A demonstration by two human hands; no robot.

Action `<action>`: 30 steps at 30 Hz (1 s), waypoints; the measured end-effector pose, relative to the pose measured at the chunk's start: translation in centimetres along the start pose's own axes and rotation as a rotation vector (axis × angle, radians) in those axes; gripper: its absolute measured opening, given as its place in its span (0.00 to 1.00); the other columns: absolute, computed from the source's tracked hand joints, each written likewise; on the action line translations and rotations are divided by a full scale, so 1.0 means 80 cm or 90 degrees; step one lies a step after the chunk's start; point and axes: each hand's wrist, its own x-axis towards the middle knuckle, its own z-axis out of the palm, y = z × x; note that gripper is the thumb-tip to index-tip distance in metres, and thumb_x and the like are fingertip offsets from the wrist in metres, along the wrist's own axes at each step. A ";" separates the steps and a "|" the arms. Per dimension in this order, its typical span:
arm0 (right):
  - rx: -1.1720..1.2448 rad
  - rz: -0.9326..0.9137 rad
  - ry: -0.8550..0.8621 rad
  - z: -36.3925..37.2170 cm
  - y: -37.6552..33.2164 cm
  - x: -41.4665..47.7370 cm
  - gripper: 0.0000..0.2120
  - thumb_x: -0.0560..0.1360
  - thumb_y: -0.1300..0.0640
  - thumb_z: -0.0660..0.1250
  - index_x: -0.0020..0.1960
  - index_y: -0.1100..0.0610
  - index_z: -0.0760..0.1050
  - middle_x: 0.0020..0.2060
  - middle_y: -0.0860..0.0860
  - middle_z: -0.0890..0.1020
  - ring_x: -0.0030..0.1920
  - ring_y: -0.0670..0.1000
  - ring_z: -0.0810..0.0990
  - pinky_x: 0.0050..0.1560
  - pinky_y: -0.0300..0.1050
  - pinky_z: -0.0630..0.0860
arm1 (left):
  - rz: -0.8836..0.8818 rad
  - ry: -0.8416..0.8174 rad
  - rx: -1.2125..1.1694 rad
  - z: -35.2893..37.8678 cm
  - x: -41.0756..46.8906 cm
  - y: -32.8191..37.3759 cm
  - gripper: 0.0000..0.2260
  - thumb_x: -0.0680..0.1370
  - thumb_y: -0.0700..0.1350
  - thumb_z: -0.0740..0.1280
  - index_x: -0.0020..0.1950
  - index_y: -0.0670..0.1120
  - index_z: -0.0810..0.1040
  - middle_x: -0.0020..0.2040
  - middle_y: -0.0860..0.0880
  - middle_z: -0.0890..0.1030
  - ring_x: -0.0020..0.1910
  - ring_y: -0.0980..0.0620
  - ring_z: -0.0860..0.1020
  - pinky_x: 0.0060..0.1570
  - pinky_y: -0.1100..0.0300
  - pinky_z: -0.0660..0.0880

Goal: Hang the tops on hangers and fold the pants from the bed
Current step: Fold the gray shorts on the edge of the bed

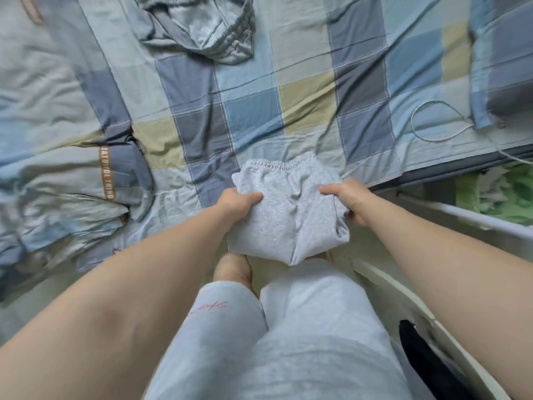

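A folded pair of light grey sweatpants, elastic waistband facing away from me, is held at the bed's near edge. My left hand grips its left side, thumb on top. On the opposite side my right hand grips the bundle, thumb on top and fingers curled underneath. The lower part of the bundle hangs past the edge above my legs. A second pair of grey-blue pants lies crumpled at the far side of the bed.
A bunched checked duvet with a brown lettered strip fills the left. At the right lie a pillow and a looped white cable. A white rail and a white curved piece stand beside the bed at the right.
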 end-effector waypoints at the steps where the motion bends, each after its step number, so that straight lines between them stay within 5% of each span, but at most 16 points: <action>1: 0.017 0.004 0.005 0.002 0.007 -0.022 0.16 0.72 0.59 0.75 0.58 0.60 0.79 0.51 0.56 0.86 0.46 0.56 0.83 0.47 0.47 0.77 | 0.005 -0.006 0.018 -0.011 -0.018 -0.004 0.20 0.75 0.50 0.75 0.63 0.40 0.79 0.58 0.43 0.83 0.55 0.41 0.82 0.61 0.47 0.78; 3: 0.062 0.005 0.019 0.006 0.023 -0.066 0.16 0.72 0.59 0.75 0.59 0.61 0.79 0.49 0.55 0.86 0.46 0.56 0.83 0.45 0.45 0.75 | 0.020 -0.013 0.054 -0.033 -0.052 -0.007 0.22 0.75 0.51 0.75 0.63 0.40 0.79 0.57 0.44 0.82 0.55 0.42 0.82 0.59 0.49 0.78; 7: 0.154 -0.044 0.055 0.015 0.049 -0.148 0.12 0.71 0.60 0.74 0.55 0.57 0.81 0.53 0.57 0.85 0.53 0.60 0.83 0.51 0.50 0.71 | 0.089 -0.003 0.098 -0.074 -0.115 -0.002 0.13 0.75 0.52 0.75 0.52 0.47 0.79 0.44 0.50 0.82 0.39 0.50 0.82 0.36 0.60 0.77; 12: 0.292 -0.186 0.082 0.008 0.067 -0.240 0.09 0.73 0.64 0.72 0.54 0.59 0.81 0.47 0.56 0.87 0.44 0.56 0.86 0.47 0.50 0.81 | 0.252 0.000 0.139 -0.094 -0.186 0.012 0.08 0.73 0.53 0.75 0.46 0.54 0.79 0.41 0.56 0.84 0.31 0.61 0.82 0.28 0.67 0.74; 16: 0.367 -0.287 0.137 -0.013 0.090 -0.316 0.10 0.75 0.65 0.71 0.56 0.59 0.80 0.49 0.55 0.86 0.48 0.55 0.86 0.43 0.46 0.80 | 0.366 -0.026 0.152 -0.079 -0.242 0.030 0.11 0.72 0.57 0.76 0.50 0.56 0.80 0.45 0.56 0.86 0.40 0.57 0.84 0.42 0.57 0.80; 23: 0.510 -0.393 0.274 -0.085 0.186 -0.446 0.10 0.76 0.63 0.71 0.57 0.56 0.79 0.45 0.50 0.87 0.46 0.52 0.87 0.36 0.41 0.81 | 0.570 -0.144 0.233 0.020 -0.360 0.066 0.10 0.73 0.58 0.75 0.50 0.58 0.80 0.42 0.63 0.84 0.39 0.63 0.83 0.34 0.67 0.77; 30: 0.635 -0.486 0.479 -0.144 0.381 -0.567 0.11 0.75 0.61 0.72 0.57 0.52 0.81 0.48 0.49 0.87 0.47 0.49 0.87 0.38 0.38 0.80 | 0.745 -0.307 0.339 0.182 -0.494 0.023 0.07 0.72 0.59 0.76 0.47 0.66 0.81 0.44 0.62 0.85 0.42 0.63 0.83 0.42 0.59 0.80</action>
